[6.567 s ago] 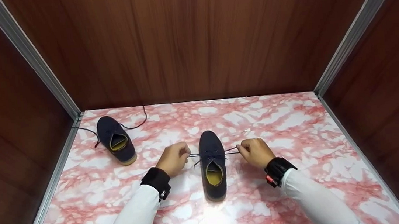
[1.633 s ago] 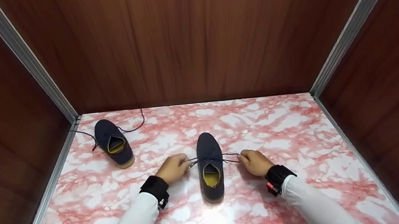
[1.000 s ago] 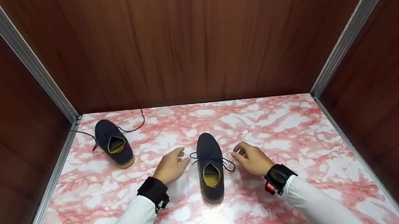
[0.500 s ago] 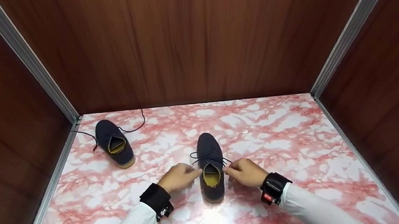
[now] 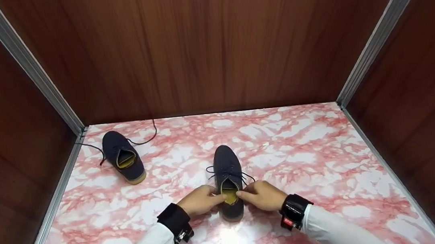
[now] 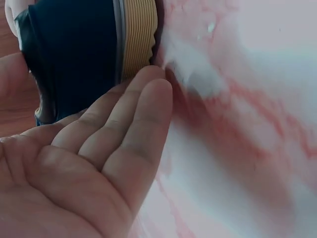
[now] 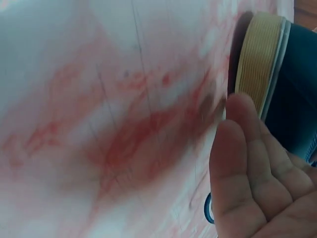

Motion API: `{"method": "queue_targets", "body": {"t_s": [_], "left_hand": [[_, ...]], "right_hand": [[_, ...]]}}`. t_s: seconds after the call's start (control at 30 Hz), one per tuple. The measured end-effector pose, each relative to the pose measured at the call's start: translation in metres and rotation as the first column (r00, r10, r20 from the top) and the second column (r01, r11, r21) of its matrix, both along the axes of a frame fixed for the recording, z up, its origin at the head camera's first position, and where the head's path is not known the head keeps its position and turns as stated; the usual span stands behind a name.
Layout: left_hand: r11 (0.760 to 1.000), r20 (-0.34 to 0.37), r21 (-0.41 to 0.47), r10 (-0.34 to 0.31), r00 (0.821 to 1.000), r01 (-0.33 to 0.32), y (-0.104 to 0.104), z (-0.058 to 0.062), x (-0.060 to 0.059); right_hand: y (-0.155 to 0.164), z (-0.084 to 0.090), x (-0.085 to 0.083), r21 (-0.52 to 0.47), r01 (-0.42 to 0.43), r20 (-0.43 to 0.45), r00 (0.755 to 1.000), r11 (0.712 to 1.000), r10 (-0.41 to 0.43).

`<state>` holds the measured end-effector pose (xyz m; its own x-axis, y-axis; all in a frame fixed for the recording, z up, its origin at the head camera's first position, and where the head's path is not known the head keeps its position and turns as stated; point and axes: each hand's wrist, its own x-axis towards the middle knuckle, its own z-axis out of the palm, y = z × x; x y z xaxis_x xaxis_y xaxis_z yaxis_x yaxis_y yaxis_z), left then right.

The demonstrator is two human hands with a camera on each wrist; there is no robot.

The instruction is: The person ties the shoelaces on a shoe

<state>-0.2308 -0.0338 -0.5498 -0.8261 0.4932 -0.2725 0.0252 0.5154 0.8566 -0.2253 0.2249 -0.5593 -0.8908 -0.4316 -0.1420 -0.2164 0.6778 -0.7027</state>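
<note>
A dark navy lace-up shoe [image 5: 226, 157] stands upright on the marbled surface, toe pointing away, its yellow lining showing and its laces [image 5: 229, 173] tied in a bow. My left hand [image 5: 198, 200] grips its left side near the heel, thumb over the collar. On the opposite side my right hand [image 5: 265, 196] holds it likewise, with the thumb at the opening's rim. Each wrist view shows the fingers [image 6: 148, 111] lying along the outer wall, tips by the tan ribbed sole [image 7: 260, 54]. A lace loop [image 7: 209, 208] hangs beside the right fingers.
A matching navy shoe [image 5: 114, 143] stands at the back left, with its laces [image 5: 148, 140] loose and spread out. Brown wood-look panels [image 5: 201, 47] enclose the back and sides, with grey metal strips [image 5: 378, 36] along the corners.
Both hands pulled the lace loops outward to tighten the bow, then let go. They have since come down and inward to the shoe's heel sides, thumbs at the collar. The far shoe stays put.
</note>
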Motion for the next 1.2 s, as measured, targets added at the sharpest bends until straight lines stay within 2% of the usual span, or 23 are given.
{"method": "queue_targets", "body": {"t_s": [0.07,0.2,0.37,0.5,0.67,0.9,1.07,1.2], "left_hand": [[1.0,-0.022,0.0,0.0,1.0,0.0,0.002,-0.001,0.001],[0.998,-0.108,-0.056,0.012,0.994,-0.018,0.008,-0.001,-0.001],[0.994,-0.157,-0.093,0.05,0.986,-0.065,0.02,0.001,-0.008],[0.99,-0.205,-0.103,0.071,0.976,-0.094,0.031,0.002,-0.017],[0.991,-0.22,-0.044,0.114,0.969,-0.127,0.048,0.001,-0.032],[0.986,-0.243,0.086,0.16,0.957,-0.143,0.078,-0.005,-0.053],[0.972,-0.232,0.177,0.194,0.953,-0.155,0.095,-0.008,-0.066],[0.964,-0.254,0.196,0.225,0.941,-0.178,0.108,-0.009,-0.078]], "right_hand": [[-0.002,-0.001,0.001,-0.018,0.022,0.023,1.0,1.0,-0.022],[-0.004,-0.002,0.003,-0.045,0.053,0.034,0.998,0.998,-0.052],[-0.002,-0.004,0.0,-0.029,0.085,-0.032,0.996,0.996,-0.086],[0.001,-0.004,-0.006,-0.035,0.157,-0.09,0.983,0.987,-0.159],[0.005,-0.002,-0.017,-0.117,0.255,-0.056,0.963,0.96,-0.263],[0.021,-0.002,-0.039,-0.207,0.394,0.02,0.917,0.895,-0.399],[0.031,-0.001,-0.055,-0.252,0.442,0.032,0.893,0.861,-0.449],[0.038,0.001,-0.068,-0.267,0.464,0.009,0.878,0.845,-0.479]]}}
